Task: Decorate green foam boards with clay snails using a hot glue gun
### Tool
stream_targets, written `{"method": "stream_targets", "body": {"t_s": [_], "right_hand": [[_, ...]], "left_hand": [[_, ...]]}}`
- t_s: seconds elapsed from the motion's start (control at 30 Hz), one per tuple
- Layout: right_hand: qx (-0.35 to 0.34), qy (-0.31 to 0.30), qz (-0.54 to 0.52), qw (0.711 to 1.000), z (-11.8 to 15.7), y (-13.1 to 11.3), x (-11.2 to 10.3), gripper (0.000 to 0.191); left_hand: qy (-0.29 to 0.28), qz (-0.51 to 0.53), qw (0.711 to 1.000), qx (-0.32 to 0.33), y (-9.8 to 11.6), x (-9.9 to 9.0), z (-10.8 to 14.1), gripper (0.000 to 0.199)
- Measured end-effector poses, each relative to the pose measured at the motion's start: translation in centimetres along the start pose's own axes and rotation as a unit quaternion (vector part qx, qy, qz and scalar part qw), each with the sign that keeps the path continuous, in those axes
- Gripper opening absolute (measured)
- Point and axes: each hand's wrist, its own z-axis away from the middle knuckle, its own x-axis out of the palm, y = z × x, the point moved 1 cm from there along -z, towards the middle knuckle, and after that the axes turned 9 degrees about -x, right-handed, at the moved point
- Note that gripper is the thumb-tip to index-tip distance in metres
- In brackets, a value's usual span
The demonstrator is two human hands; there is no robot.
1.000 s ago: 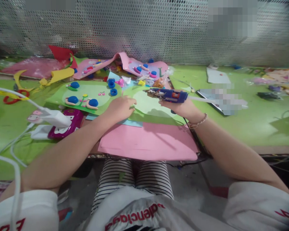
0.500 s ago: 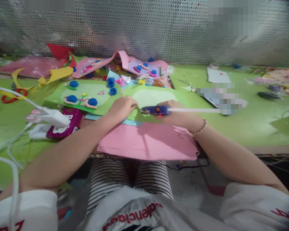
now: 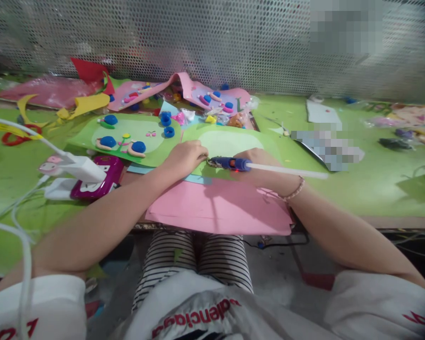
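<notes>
Over the near part of a green sheet (image 3: 230, 139) with a pale patch, a blue glue gun (image 3: 233, 163) lies level, its nozzle just beside the left hand's fingertips. The right hand (image 3: 260, 172) has its grip wrapped around the gun, the white glue stick (image 3: 286, 170) jutting out behind. The left hand (image 3: 187, 158) rests on the sheet with fingertips drawn together; whether they pinch anything I cannot tell. The step looks like gluing at that spot, which seems to call for a steady nozzle and fingers kept clear of its tip. To the left lies a decorated sheet (image 3: 85, 134) with blue-topped figures, blue rings (image 3: 168, 131) beside it; pink sheets (image 3: 219, 208) lie nearer the body. A purple power strip (image 3: 109, 172) and red scissors (image 3: 12, 138) share the green worktop (image 3: 361, 193), backed by a perforated screen (image 3: 205, 42).
</notes>
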Motion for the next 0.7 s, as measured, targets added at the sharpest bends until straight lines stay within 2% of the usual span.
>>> {"method": "stream_targets", "body": {"t_s": [0.13,0.33,0.53,0.7], "right_hand": [[-0.018,0.005,-0.029,0.999,0.0,0.2,-0.1,0.011],[-0.112,-0.004,-0.091,0.99,-0.1,1.3,0.2,0.007],[-0.043,-0.007,-0.036,0.998,-0.1,0.7,0.1,0.012],[-0.023,-0.007,-0.009,1.0,-0.1,0.4,0.0,0.012]], "left_hand": [[0.008,-0.001,1.0,0.007,-0.2,0.2,-0.2,0.017],[0.011,0.004,1.0,-0.005,0.0,0.2,-0.1,0.016],[0.004,0.013,1.0,-0.006,0.3,-0.3,0.1,0.016],[0.007,0.004,1.0,-0.012,0.3,-0.5,0.1,0.016]]}}
